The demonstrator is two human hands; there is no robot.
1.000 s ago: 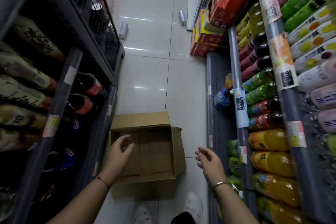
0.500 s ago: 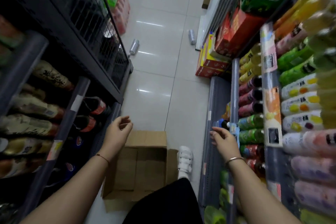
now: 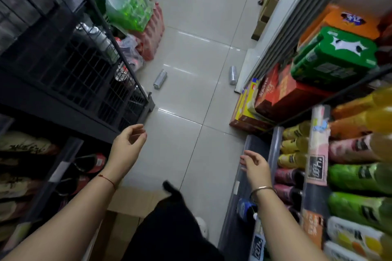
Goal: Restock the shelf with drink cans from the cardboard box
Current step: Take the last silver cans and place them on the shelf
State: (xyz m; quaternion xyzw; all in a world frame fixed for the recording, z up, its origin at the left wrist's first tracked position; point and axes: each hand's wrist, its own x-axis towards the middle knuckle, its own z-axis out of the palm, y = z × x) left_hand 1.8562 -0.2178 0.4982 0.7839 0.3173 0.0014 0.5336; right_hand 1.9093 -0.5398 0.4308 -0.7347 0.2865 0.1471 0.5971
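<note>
The cardboard box [image 3: 127,214] lies low at the bottom of the head view, mostly hidden by my left arm and a dark trouser leg. Two silver drink cans lie on the tiled floor ahead: one can [image 3: 160,79] near the black wire shelf [image 3: 89,74], the other can [image 3: 233,75] by the white wall base. My left hand [image 3: 127,146] hangs above the floor with fingers loosely curled and nothing in it. My right hand [image 3: 254,167] is open and empty beside the right shelf's edge.
Bottle shelves line both sides of the narrow aisle: dark bottles left [image 3: 25,167], coloured bottles right [image 3: 350,176]. Red and yellow cartons [image 3: 275,95] sit on the floor at right. A plastic-wrapped green pack [image 3: 127,2] and red packs [image 3: 152,34] stand at the far left.
The view has lifted from the box toward the aisle ahead as I step forward. Both hands rose with it and stayed empty. The box slid to the bottom of the frame.
</note>
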